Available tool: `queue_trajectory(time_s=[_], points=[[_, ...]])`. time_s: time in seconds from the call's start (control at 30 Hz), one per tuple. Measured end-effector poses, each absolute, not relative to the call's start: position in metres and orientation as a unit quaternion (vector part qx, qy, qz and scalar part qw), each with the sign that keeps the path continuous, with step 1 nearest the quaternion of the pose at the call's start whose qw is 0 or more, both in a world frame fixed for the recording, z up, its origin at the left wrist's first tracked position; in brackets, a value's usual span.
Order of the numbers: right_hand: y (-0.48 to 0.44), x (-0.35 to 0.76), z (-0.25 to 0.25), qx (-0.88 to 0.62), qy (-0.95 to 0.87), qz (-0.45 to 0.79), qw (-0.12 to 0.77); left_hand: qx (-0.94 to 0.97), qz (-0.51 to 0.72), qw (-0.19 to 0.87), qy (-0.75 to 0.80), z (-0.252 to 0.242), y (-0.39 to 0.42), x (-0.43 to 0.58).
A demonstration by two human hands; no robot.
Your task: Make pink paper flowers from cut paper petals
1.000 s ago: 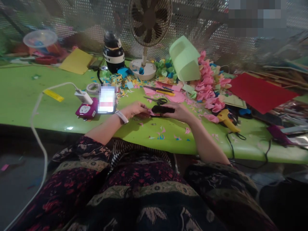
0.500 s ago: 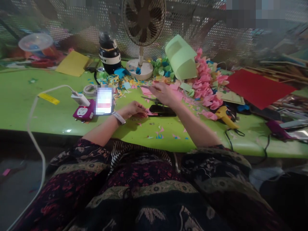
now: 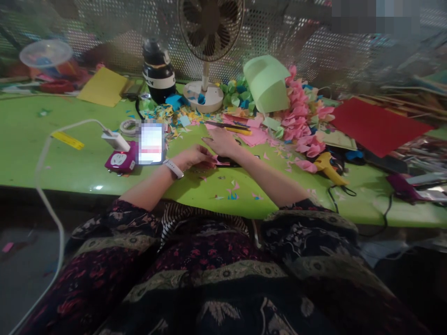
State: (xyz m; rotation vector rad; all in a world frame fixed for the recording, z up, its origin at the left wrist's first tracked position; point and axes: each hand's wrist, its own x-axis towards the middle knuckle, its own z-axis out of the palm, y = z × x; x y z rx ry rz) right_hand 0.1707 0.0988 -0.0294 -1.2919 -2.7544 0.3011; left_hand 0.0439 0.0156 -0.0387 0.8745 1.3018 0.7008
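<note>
My left hand (image 3: 194,157), with a white watch on the wrist, rests on the green table (image 3: 52,158) with its fingers curled on a small pink paper piece (image 3: 219,161). My right hand (image 3: 220,141) lies just behind it, palm down with fingers stretched flat, over the scissors, which are hidden under it. A black stapler (image 3: 232,163) lies under my right wrist, mostly covered. Pink paper sheets (image 3: 254,136) and a yellow-handled cutter (image 3: 234,129) lie just beyond the right hand.
A phone (image 3: 151,143) leans on a purple adapter (image 3: 120,161) at left, with a white charger and cable. A desk fan (image 3: 208,51), black bottle (image 3: 158,72), folded paper flowers (image 3: 303,121), green paper roll (image 3: 267,83), yellow glue gun (image 3: 328,166) and red sheet (image 3: 377,125) stand around.
My right hand left the black stapler, reached back toward the pink sheets, then came down flat closer to my left hand. The left hand stayed in place.
</note>
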Motion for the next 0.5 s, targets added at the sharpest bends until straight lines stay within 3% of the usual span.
queue_trajectory(time_s=[0.5], points=[[0.0968,0.1663,-0.0285,-0.427,-0.900,0.082,0.010,0.389,0.307,0.647,0.579,-0.0382,0.0151,0.0434]])
